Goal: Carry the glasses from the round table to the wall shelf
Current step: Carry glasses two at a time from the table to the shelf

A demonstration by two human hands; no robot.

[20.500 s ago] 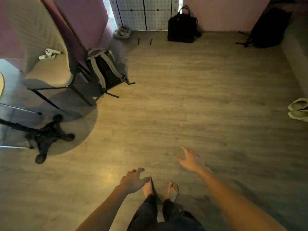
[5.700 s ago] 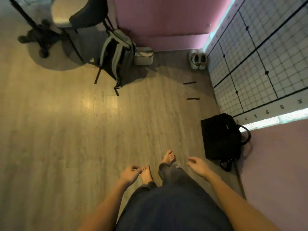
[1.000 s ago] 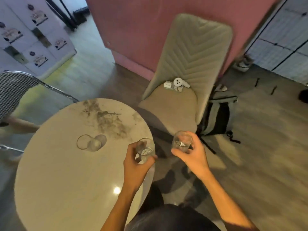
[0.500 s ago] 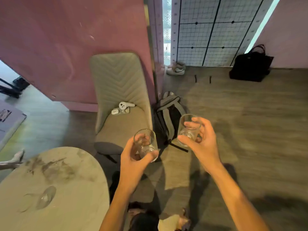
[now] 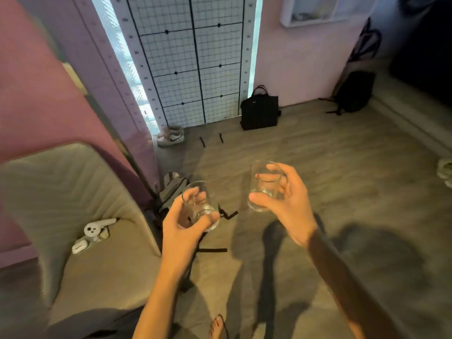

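Head view: the person stands on the wooden floor (image 5: 318, 167) with both arms out in front, a clear drinking glass in each of the hands. The left hand (image 5: 181, 231) wraps the left glass (image 5: 200, 206) from the side, fingers curled round the far wall and thumb pressed on the near wall close to the base. The right hand (image 5: 288, 204) does the same with the right glass (image 5: 264, 187), thumb low on the near side and fingers spread across the upper wall. Both glasses look empty and ride roughly upright, leaning slightly away, with their mouths clear of the palms; this seems a grip chosen for steady carrying and for setting them down base first. The hands are held apart, probably so that the glasses do not knock together.

The worktop is out of view. A white wall shelf (image 5: 315, 11) shows at the upper edge, well apart from the hands, so the carry looks under way with the placing not yet done. The padded chair (image 5: 80, 216) on the left holds a white controller (image 5: 95, 228), a grey backpack (image 5: 173, 189) leans just beside it, and a black tote bag (image 5: 259, 111) stands by the wire grid panel (image 5: 193, 59); the path over the floor toward the shelf looks open.
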